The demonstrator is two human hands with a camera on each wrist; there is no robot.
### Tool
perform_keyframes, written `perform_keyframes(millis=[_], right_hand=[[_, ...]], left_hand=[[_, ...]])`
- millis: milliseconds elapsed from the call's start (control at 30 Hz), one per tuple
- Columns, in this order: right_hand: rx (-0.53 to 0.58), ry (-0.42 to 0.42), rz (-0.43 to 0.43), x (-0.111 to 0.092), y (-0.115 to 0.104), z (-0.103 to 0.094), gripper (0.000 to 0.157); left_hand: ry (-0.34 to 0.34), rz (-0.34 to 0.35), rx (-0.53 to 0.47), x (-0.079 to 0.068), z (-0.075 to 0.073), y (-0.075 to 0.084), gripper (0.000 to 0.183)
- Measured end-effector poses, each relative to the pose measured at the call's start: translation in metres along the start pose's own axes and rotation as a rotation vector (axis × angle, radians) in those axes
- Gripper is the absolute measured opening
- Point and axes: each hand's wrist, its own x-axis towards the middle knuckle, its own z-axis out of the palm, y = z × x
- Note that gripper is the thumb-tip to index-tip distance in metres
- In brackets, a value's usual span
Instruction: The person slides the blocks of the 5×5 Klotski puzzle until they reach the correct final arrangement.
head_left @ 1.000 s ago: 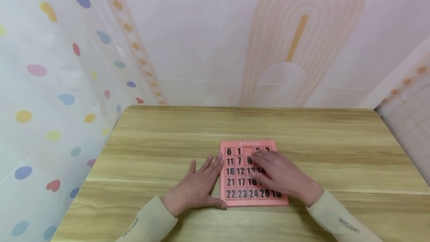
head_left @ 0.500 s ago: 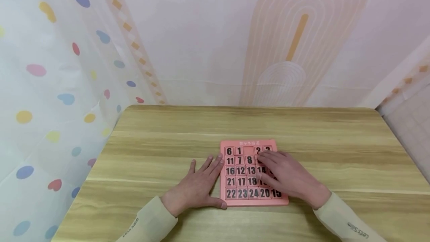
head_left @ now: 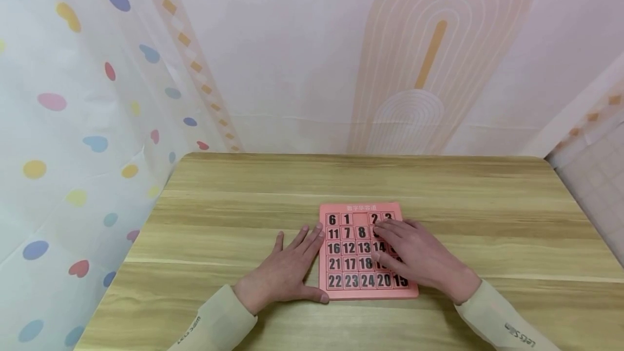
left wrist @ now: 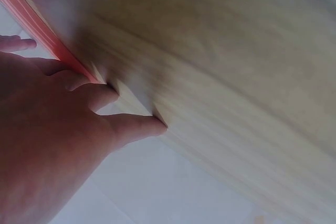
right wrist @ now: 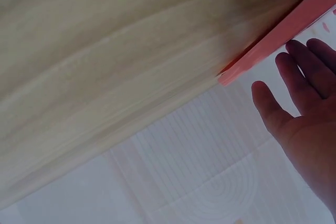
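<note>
A pink number slide puzzle (head_left: pixel 370 295) lies flat on the table, black numbers on its square tiles. Its top row reads 6, 1, a vacant slot (head_left: pixel 360 219), then 2 and 3. My left hand (head_left: pixel 285 272) lies spread along the left edge, fingertips and thumb right at the frame; the left wrist view has the puzzle's side (left wrist: pixel 44 32) beside the fingers. Over the right part my right hand (head_left: pixel 416 251) reaches in with fingers extended, fingertips at the 9 tile, covering several tiles. In the right wrist view those fingers (right wrist: pixel 296 82) are straight, just above the puzzle's edge (right wrist: pixel 278 40).
The wood-grain table (head_left: pixel 244 188) extends around the puzzle on all sides. Behind it hangs a pale curtain (head_left: pixel 292 69) with arch patterns, and a dotted curtain (head_left: pixel 88 177) drapes along the left side.
The right hand has shifted a little to the right, uncovering the 2, the 8 and more of the middle tiles; over the last half second it stays still. The left hand has not moved.
</note>
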Motion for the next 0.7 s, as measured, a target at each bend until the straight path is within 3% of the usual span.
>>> perform_keyframes(millis=[700], right_hand=[[0.000, -0.009, 0.004, 0.0069, -0.0035, 0.0008, 0.061]], left_hand=[[0.005, 0.003, -0.002, -0.0002, 0.0004, 0.0002, 0.125]])
